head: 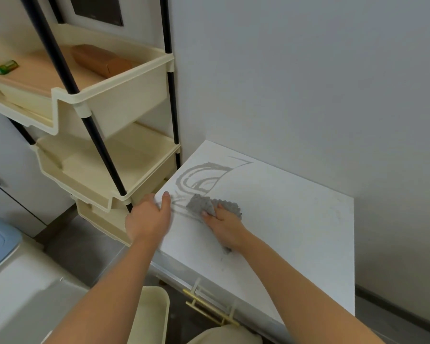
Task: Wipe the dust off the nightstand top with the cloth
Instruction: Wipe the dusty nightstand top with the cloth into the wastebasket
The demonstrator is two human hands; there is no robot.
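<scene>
Left hand gripping nightstand top at edge, right hand just beside, clutching cloth against top

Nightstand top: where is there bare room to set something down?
Free: the right half of the nightstand top, from the right hand to the wall. Crowded: the left side, with the left hand gripping the edge, the cloth and dust streaks.

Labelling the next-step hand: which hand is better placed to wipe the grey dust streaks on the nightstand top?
Right. The right hand holds the grey cloth on the nightstand top, just beside the dust streaks. The left hand holds no cloth; it grips the top's left edge.
</scene>
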